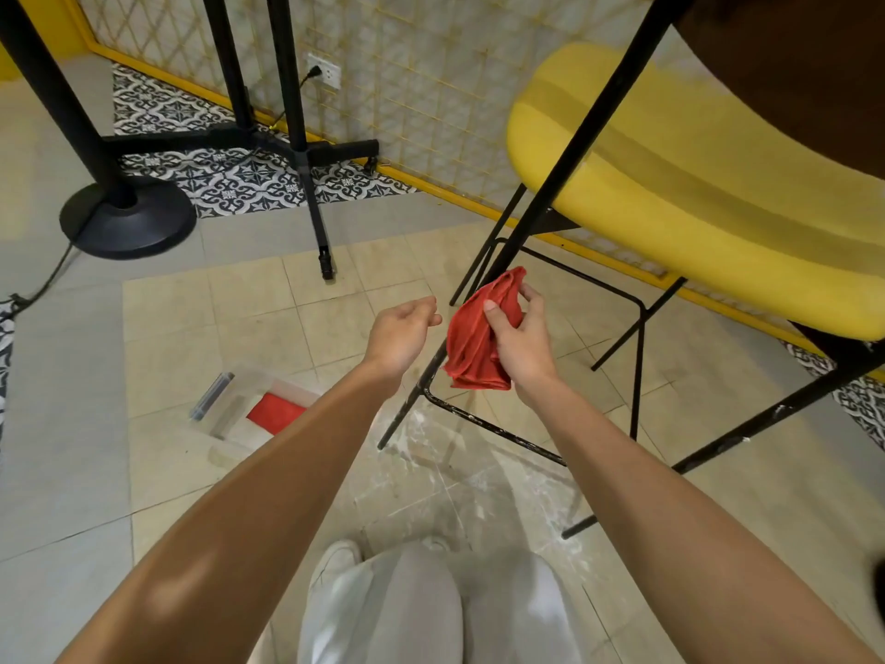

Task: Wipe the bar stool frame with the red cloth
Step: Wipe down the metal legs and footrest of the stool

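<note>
The red cloth (474,340) sits bunched in my right hand (519,345), thumb pressed across its front and fingers curled round the back, right at the black front leg (550,198) of the stool frame. I judge it is wrapped partly round that leg, though the folds hide the contact. To wipe well I should keep the cloth closed round the tube and slide along its length, down toward the scuffed footrest bar (483,424), where white marks show the most dirt. My left hand (402,335) hangs just beside the cloth, empty, fingers loosely curled and half open; it could steady the leg higher up so the stool does not shift. The yellow seat (709,198) overhangs to the right, so I should keep my wrist low.
</note>
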`<state>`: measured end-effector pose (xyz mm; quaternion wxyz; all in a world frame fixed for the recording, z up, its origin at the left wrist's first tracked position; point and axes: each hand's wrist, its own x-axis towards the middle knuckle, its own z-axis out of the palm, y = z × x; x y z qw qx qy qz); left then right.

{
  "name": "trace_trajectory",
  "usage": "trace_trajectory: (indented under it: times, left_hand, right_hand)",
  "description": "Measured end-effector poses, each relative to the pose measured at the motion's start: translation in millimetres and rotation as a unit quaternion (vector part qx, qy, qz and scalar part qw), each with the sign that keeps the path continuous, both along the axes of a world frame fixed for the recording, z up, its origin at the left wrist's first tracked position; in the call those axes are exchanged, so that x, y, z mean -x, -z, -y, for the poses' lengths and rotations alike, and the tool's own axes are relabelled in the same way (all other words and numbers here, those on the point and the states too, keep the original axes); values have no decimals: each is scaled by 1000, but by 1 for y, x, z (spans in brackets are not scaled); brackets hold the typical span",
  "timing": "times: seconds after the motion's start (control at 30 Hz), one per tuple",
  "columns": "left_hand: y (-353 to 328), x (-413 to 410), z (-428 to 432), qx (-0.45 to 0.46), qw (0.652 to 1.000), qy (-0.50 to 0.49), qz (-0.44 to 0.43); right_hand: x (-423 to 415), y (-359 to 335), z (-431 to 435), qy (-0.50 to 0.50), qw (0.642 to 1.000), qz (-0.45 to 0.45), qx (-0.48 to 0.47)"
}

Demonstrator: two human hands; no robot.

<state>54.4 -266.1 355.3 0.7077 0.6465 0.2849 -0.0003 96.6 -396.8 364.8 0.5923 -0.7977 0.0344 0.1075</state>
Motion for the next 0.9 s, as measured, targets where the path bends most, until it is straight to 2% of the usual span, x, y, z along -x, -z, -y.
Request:
trace_trajectory:
  times: [0.17, 0.27, 0.37, 0.53, 0.8, 0.9]
  left_hand:
    - [11, -6, -4, 6, 1000, -11, -4]
    - [17, -12, -6, 8, 1000, -15, -14]
    - [22, -16, -6, -4, 1000, -18, -19]
    - [25, -24, -4, 0, 1000, -27, -10]
    - [34, -25, 4, -8, 1000, -11, 8]
    - [36, -26, 5, -16, 1000, -4, 8]
  right_hand:
    - [-8, 15, -22, 52, 993, 40, 101]
    - [-3, 28, -24, 36, 989, 37, 141]
    - [1, 33, -19, 23, 990, 48, 128]
    - [-9, 32, -15, 42, 983, 142, 105]
    - [-8, 39, -19, 22, 990, 76, 120]
    - [-10, 37, -12, 16, 987, 94, 128]
